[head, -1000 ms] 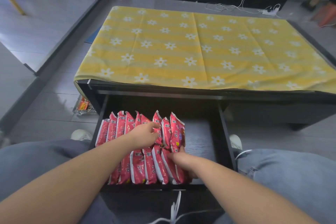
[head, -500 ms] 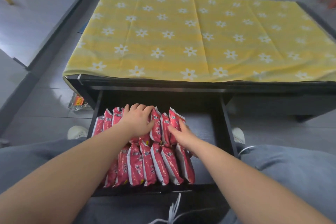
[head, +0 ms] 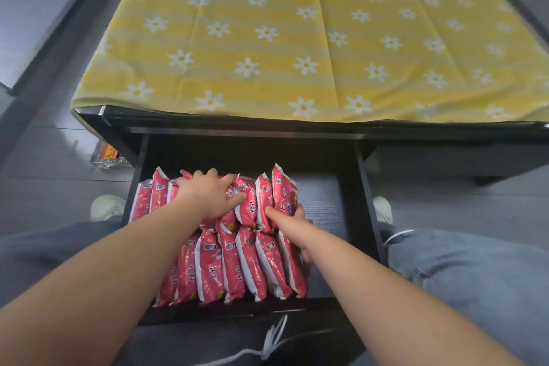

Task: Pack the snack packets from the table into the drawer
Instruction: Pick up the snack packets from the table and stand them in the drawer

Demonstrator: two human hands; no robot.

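Snack packets (head: 237, 261) — red with white edges — stand on edge in two rows inside the open black drawer (head: 350, 217), filling its left and middle and leaving bare dark floor on the right. From the head camera, the left hand (head: 208, 196) lies spread, palm down, over the tops of the far row, its fingers apart and pressing on the packets. The right hand (head: 292, 224) sits against the right end of the rows, fingers loosely parted, touching the outermost packets — gripping none that I can see. Beyond the drawer, the table (head: 178, 123) carries only a yellow flowered cloth (head: 297, 38).
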